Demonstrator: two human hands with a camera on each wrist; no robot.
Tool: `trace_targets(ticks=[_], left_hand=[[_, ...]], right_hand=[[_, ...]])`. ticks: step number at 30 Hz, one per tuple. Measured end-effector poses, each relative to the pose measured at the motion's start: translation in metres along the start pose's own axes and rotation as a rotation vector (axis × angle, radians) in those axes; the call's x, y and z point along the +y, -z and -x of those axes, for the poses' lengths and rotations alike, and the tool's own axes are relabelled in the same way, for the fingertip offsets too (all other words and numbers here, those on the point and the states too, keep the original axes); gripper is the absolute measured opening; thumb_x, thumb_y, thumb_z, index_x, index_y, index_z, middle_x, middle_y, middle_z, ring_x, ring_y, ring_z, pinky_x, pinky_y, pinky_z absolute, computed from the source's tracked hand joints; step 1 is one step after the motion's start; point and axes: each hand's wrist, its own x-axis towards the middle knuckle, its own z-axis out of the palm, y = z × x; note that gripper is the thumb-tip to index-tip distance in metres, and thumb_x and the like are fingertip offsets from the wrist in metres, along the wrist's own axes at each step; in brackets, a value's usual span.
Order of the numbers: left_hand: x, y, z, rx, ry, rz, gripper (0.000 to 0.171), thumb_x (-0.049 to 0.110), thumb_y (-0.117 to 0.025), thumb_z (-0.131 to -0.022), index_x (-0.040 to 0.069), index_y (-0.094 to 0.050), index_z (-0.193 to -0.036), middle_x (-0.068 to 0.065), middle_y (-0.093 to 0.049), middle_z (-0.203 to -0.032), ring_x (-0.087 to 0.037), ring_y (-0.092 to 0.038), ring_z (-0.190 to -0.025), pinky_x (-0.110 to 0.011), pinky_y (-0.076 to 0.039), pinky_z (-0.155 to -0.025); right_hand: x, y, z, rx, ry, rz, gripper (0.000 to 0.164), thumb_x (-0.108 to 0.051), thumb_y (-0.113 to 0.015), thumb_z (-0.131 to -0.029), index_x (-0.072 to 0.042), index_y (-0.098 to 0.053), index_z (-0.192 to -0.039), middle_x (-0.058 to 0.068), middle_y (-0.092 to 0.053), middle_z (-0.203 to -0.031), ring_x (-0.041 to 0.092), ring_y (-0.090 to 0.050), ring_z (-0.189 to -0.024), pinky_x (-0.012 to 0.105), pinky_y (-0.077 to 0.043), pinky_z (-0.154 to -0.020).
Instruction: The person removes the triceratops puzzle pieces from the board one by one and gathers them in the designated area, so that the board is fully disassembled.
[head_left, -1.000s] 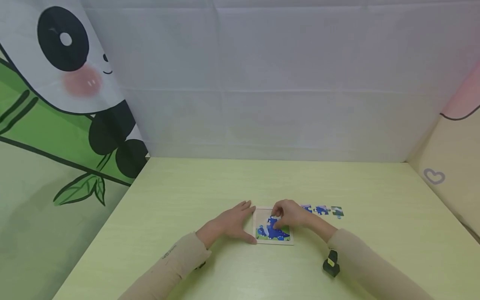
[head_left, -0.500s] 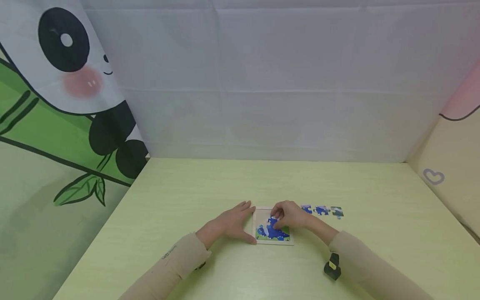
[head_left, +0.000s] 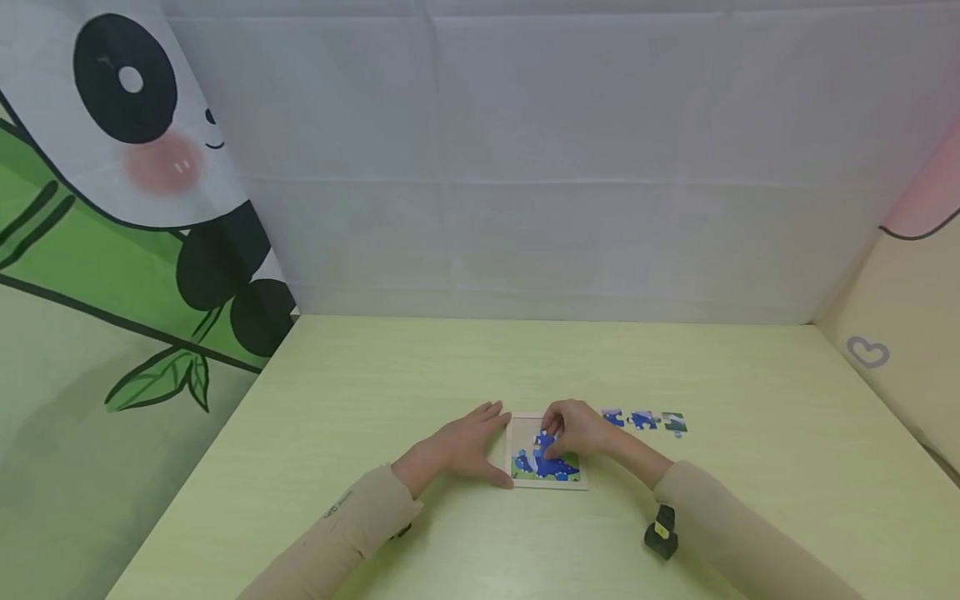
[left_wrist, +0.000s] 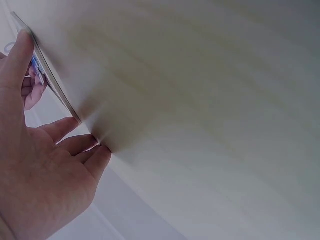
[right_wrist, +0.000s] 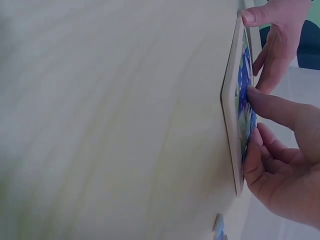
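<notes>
A wooden puzzle tray point(head_left: 551, 487) lies on the table, its lower part filled with pieces showing a blue dinosaur point(head_left: 555, 469). My left hand point(head_left: 468, 442) spans the tray's left side, thumb at the near corner and straight fingers at the far corner. Over the tray, my right hand point(head_left: 583, 427) pinches a blue puzzle piece point(head_left: 542, 439) between thumb and curled fingers; part of the piece is hidden by them. In the right wrist view, the right thumb point(right_wrist: 275, 107) and fingertips are down at the picture surface.
Loose puzzle pieces lie in a row right of the tray: one partly behind my right hand point(head_left: 613, 417), a blue one point(head_left: 642, 420) and a greenish one point(head_left: 674, 423). A white cloth wall point(head_left: 525, 250) rises behind the table.
My right hand and the pinched puzzle piece shift only very slightly over the tray. The left hand, the tray and the loose pieces stay in place.
</notes>
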Motion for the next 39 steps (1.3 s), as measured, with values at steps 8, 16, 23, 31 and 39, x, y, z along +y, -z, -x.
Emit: trace_targets(ticks=[8,16,23,31,39], left_hand=[[0.0007,0.0002,-0.0003,0.008,-0.003,0.003,0.099,0.057,-0.069,-0.068,0.006,-0.028,-0.142,-0.014,-0.018,-0.149,-0.028,-0.014,-0.138,-0.043,-0.024,-0.108],[0.0008,0.0000,0.0003,0.007,-0.001,0.014,0.098,0.057,-0.069,-0.068,0.006,-0.029,-0.142,-0.013,-0.018,-0.149,-0.028,-0.013,-0.138,-0.043,-0.024,-0.108],[0.0006,0.0003,0.0003,0.004,0.002,0.006,0.099,0.058,-0.069,-0.068,0.007,-0.028,-0.142,-0.013,-0.018,-0.150,-0.027,-0.013,-0.138,-0.043,-0.024,-0.108],[-0.0003,0.0001,0.0001,-0.001,0.006,0.008,0.099,0.058,-0.069,-0.068,0.007,-0.028,-0.142,-0.013,-0.017,-0.150,-0.027,-0.013,-0.138,-0.043,-0.024,-0.108],[-0.0004,-0.0003,0.0011,-0.004,0.009,0.011,0.099,0.058,-0.069,-0.068,0.008,-0.027,-0.143,-0.012,-0.017,-0.150,-0.026,-0.012,-0.138,-0.042,-0.023,-0.109]], right_hand=[[0.0012,-0.0021,0.0075,0.027,0.099,-0.015,0.030,-0.008,-0.078,-0.069,0.002,-0.062,-0.092,0.001,-0.056,-0.076,0.010,-0.051,-0.069,0.021,-0.047,-0.061],[0.0010,-0.0024,0.0088,0.003,0.082,0.036,0.034,-0.001,-0.076,-0.068,0.002,-0.061,-0.099,0.000,-0.056,-0.079,0.012,-0.051,-0.072,0.019,-0.047,-0.062],[0.0028,0.0009,0.0082,-0.027,0.118,0.070,0.040,-0.002,-0.076,-0.068,0.005,-0.062,-0.105,0.000,-0.058,-0.084,0.012,-0.053,-0.076,0.018,-0.048,-0.066],[0.0036,0.0032,0.0074,-0.048,0.172,0.106,0.039,-0.004,-0.075,-0.070,0.006,-0.063,-0.106,0.001,-0.059,-0.086,0.012,-0.053,-0.076,0.018,-0.049,-0.066],[0.0039,0.0040,0.0091,-0.044,0.206,0.092,0.039,-0.004,-0.074,-0.071,0.008,-0.063,-0.107,0.002,-0.060,-0.085,0.012,-0.055,-0.075,0.017,-0.049,-0.065]])
